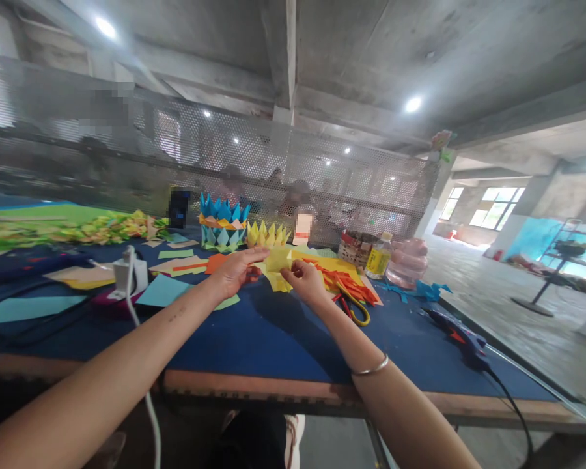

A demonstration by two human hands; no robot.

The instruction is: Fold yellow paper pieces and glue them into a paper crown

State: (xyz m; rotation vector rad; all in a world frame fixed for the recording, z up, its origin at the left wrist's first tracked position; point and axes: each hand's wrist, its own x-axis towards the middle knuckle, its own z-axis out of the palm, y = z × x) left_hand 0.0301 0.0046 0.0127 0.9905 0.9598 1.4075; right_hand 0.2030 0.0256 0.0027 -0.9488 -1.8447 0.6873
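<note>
A folded piece of yellow paper (pixel 278 262) is held up just above the blue table top, between my two hands. My left hand (pixel 239 270) has its fingertips at the paper's left edge, fingers bent toward the thumb. On the other side, my right hand (pixel 303 279) pinches the paper between thumb and fingers; a silver bangle circles that wrist. Behind them stand a yellow paper crown (pixel 268 235) and a stack of blue, orange and green zigzag paper rings (pixel 223 221). Orange paper strips (pixel 351 284) and yellow-handled scissors (pixel 357 309) lie right of my right hand.
At right are a bottle with a yellow label (pixel 379 256), a pink container (pixel 407 264) and a glue gun (pixel 459 339) with its cord. At left, a white plug (pixel 129 273) sits in a power strip among coloured sheets. A perforated metal panel (pixel 332 176) rises behind.
</note>
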